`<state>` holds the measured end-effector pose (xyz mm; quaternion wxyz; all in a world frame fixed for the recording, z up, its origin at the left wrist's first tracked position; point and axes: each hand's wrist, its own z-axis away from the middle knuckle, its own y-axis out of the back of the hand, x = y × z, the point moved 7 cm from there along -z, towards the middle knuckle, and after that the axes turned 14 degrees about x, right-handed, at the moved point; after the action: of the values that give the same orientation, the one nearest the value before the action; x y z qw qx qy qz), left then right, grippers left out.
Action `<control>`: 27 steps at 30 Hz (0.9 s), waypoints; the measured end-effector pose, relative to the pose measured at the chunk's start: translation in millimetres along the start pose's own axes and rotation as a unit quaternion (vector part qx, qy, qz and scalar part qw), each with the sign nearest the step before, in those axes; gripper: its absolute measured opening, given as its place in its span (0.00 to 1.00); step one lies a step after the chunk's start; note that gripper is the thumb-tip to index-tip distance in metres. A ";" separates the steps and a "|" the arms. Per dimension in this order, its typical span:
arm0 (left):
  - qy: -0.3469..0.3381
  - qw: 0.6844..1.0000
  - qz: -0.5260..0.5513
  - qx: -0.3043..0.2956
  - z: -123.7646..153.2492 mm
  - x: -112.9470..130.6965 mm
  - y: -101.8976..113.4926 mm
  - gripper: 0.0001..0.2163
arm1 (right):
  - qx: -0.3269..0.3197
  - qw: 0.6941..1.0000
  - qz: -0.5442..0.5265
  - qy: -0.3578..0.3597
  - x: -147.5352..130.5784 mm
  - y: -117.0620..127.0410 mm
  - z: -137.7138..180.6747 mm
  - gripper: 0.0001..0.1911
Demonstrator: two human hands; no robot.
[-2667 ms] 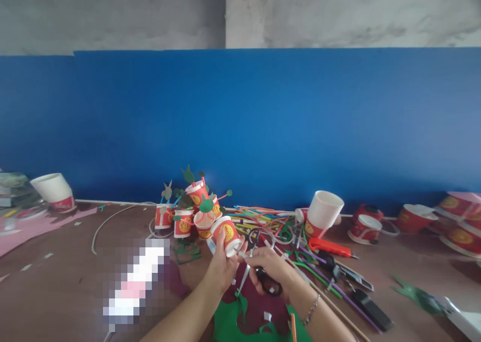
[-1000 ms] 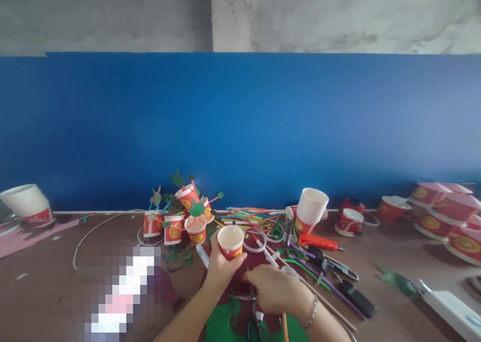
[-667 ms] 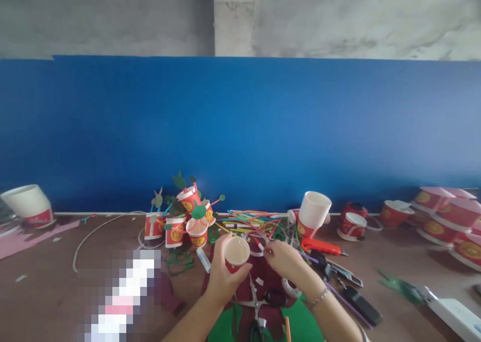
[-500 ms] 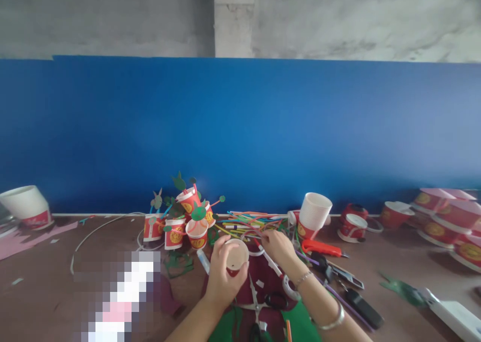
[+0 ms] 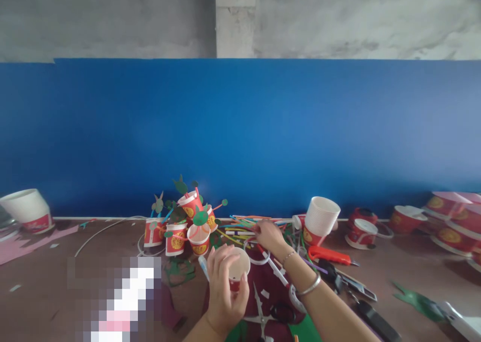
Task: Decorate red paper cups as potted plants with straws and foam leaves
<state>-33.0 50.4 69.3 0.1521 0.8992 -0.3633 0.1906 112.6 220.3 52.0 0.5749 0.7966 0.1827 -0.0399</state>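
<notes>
So the left hand (image 5: 226, 279) has a red and white paper cup (image 5: 239, 267) gripped between thumb and curled fingers, with the open mouth tipped up toward the camera and a small dark spot showing on it. The cup is right in front of the person, near the middle of the table (image 5: 112, 252).

The right hand (image 5: 269, 235) is bent down at the edge of a messy pile of colored straws (image 5: 236, 229), farther back than the cup. Honestly can't tell if it's pinching one, since the fingertips are hidden. There's a thin chain (image 5: 288, 256) and a silver bangle (image 5: 311, 285) on that arm.

Just below the cup, a pair of scissors (image 5: 262, 316) lies spread open on a maroon sheet (image 5: 271, 282), with some green paper (image 5: 306, 328) next to it and a white tape roll (image 5: 296, 299) nearby.

Off to the left of the straws, a bunch of red cups decorated with green cutouts (image 5: 198, 238) sits huddled together. Over on the right you've got a tall cup stack (image 5: 321, 221) and an orange-red cutter (image 5: 328, 255). More red cups (image 5: 456, 237) are piled at the far right, and a blue wall panel (image 5: 240, 136) runs behind everything.
</notes>
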 end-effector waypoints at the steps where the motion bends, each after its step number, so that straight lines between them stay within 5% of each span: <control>1: -0.001 1.000 0.009 0.002 0.8 0.5 0.1 0.18 | -0.005 1.000 -0.006 0.004 1.1 0.2 0.2 0.09; 9: 0.001 0.999 0.030 0.017 4.7 -3.0 -0.1 0.17 | 0.003 1.000 0.009 0.004 13.0 2.6 -30.0 0.18; 21: 0.014 0.999 0.038 0.022 5.1 -7.8 0.3 0.16 | -0.036 0.994 0.037 0.094 -17.2 -21.9 -52.5 0.10; 27: 0.022 0.999 0.039 0.023 3.6 -8.2 1.0 0.16 | 0.053 0.995 -0.065 0.062 -12.9 10.2 -62.2 0.11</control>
<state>-38.3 53.1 62.5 0.1319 0.8830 -0.3903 0.2248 94.9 272.3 85.6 0.5156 0.8134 0.2666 -0.0375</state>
